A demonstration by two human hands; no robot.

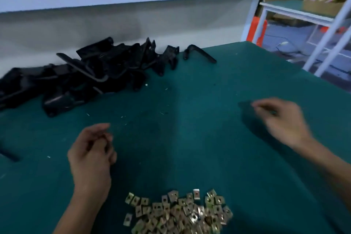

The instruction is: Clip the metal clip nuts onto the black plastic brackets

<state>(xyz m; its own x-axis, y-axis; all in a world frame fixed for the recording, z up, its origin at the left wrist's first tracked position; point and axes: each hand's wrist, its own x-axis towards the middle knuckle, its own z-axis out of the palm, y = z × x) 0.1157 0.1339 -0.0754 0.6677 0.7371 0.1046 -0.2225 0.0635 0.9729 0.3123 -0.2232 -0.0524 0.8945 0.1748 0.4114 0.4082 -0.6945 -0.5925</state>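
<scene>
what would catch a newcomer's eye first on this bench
The heap of brass-coloured clip nuts at the near edge of the green table, then the tangle of black plastic brackets piled at the far left against the wall. Between them hover the left hand and the blurred right hand.

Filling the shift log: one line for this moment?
left hand: curled, contents unclear | right hand: blurred | clip nuts: near | brackets: far-left

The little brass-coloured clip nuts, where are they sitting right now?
In the head view the clip nuts lie in a loose heap on the green table at the bottom centre, nearest the person, just right of the left hand.
</scene>
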